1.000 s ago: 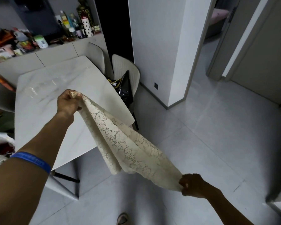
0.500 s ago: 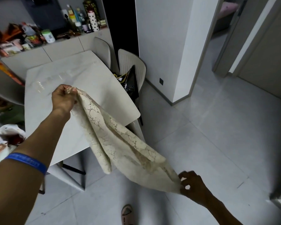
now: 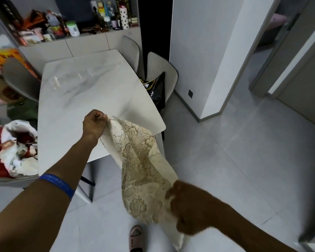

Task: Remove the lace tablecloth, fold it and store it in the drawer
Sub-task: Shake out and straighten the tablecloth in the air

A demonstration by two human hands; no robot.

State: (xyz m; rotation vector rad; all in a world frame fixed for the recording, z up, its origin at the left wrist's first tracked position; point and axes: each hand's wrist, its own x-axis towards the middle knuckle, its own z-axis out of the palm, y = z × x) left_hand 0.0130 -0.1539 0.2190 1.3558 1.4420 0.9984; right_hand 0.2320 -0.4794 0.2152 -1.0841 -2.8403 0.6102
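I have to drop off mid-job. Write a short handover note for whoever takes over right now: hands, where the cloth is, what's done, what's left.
Left hand: grips one end of the lace tablecloth, held up over the near part of the table.
Right hand: grips the other end, lower, over the floor beside the table.
Cloth: hangs slack between the hands, bunched lengthwise, fully off the table.
Done: removal.
Left: the fold is not finished; square it up, then put it in the drawer. No drawer is clearly in view, so find it first.

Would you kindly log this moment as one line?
stage: folding | left hand: grips lace tablecloth | right hand: grips cloth | table: bare
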